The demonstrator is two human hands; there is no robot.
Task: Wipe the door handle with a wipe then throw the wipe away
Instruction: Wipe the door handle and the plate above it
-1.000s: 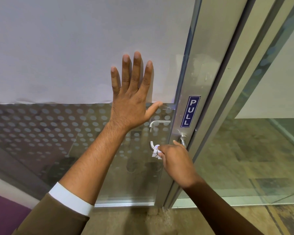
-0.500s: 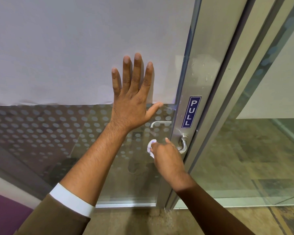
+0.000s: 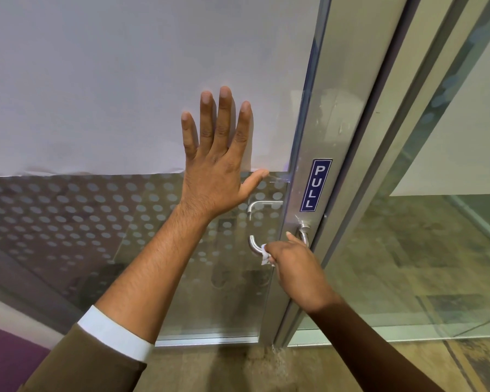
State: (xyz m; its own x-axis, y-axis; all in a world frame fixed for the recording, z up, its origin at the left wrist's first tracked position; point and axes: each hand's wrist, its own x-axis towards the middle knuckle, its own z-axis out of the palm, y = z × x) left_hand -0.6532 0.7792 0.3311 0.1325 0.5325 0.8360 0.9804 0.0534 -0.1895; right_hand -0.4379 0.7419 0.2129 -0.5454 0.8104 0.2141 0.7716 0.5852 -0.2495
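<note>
A: Steel door handle (image 3: 253,244), its free end showing again: the right hand (image 3: 297,267), fingers clamped on the white wipe (image 3: 265,254), has slid back along the bar

B: Still scrubbing, then. Left hand (image 3: 218,171)?

A: Fingers spread flat on the glass door (image 3: 96,222)

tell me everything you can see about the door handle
The door handle is a curved lever of brushed silver metal, mounted on the metal door stile just below the blue PULL sign. Its round base sits on the stile; the bar runs left across the dotted glass and ends in a bend. The right hand covers most of the bar, pressing a white wipe against it near the bend. A similar handle shows through the glass above.
</note>
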